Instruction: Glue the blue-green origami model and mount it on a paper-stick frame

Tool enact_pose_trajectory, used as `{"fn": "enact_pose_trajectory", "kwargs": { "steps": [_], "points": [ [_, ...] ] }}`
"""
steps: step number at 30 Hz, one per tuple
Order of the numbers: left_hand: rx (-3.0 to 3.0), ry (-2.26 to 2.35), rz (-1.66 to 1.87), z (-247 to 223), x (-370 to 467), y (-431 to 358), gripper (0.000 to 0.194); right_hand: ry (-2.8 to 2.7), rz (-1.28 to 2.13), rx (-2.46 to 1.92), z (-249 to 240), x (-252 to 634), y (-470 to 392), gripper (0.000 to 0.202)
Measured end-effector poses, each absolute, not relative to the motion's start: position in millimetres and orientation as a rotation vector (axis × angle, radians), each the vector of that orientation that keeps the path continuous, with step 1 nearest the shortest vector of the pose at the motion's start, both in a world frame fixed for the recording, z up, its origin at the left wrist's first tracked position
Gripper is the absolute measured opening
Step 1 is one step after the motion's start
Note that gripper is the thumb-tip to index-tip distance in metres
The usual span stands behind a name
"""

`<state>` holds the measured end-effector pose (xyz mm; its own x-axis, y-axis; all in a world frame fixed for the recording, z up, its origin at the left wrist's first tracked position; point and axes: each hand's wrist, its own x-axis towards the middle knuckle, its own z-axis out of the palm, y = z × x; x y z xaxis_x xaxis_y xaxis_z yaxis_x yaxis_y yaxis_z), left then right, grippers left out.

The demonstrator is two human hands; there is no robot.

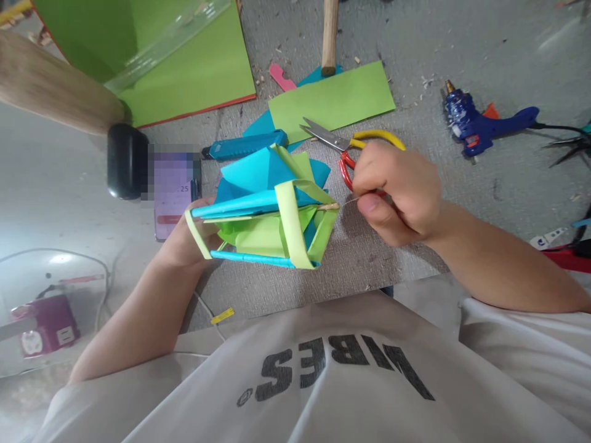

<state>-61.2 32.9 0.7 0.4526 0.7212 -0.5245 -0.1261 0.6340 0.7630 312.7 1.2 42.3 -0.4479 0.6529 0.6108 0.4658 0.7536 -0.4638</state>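
Observation:
A blue and green paper construction (295,227) with folded strips is held above the table on its left side by my left hand (191,237), whose fingertips are mostly hidden behind it. At its right end is a small wooden tip (329,207), from which a thin thread (349,202) runs to my right hand (397,191). The thumb and index finger of that hand are pinched on the thread. Scissors (339,140) with red and yellow handles lie just behind my right hand, their blades pointing left.
Behind the construction lie a blue cutter (249,145), a green paper strip (332,101) and a pink piece (281,78). A blue glue gun (484,123) rests at the right. Left are a phone (173,197), a black case (127,161) and green sheets (184,67).

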Motion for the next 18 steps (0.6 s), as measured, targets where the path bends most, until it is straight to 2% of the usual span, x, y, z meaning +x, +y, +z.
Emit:
{"fn": "enact_pose_trajectory", "kwargs": {
  "steps": [3,5,18],
  "points": [
    [0.752,0.949,0.591,0.8,-62.4,34.2,0.052,-2.126,0.267,-0.775,44.6,313.0,1.7,0.012],
    [0.746,0.95,0.599,0.8,-61.4,34.4,0.053,-2.12,0.233,-0.744,45.0,313.6,1.7,0.008],
    [0.774,0.968,0.6,3.9,-59.7,34.2,0.058,-2.117,0.266,-0.705,35.8,324.6,1.6,0.023]
  ]
}}
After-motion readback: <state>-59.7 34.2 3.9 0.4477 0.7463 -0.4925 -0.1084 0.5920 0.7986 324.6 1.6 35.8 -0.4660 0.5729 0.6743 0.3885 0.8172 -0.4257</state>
